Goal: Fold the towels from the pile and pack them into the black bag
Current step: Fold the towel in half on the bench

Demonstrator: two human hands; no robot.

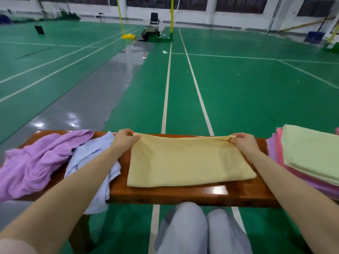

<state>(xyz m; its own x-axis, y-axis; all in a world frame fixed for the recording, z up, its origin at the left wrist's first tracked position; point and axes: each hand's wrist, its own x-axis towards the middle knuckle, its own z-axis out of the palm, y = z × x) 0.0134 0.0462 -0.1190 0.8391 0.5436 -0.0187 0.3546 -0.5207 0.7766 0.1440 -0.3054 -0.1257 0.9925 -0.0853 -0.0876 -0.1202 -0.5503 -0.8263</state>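
A: In the head view, where does the yellow towel [189, 162] lie?

B: In the lower middle of the frame, flat on the brown desk [183, 194], already doubled over. Its long axis runs left to right across the picture, and its far edge sits along the far side of the desk.

A: And the hands?

B: One at each far corner. The left hand [126, 138] pinches the upper left corner of the towel, the right hand [243, 141] pinches the upper right corner, where the two layers show as a thin lip. Both are closed on cloth, neither is nearer than the other.

A: So the next fold?

B: I'd judge it goes across the long axis, one end carried over to meet the other, since the towel is much wider than deep.

A: What lies around it?

B: The unfolded pile at lower left, a purple towel [34, 162] and a pale blue towel [91, 158] beside the left forearm. The folded stack [310, 154] is at the right edge, green on top. I see no black bag.
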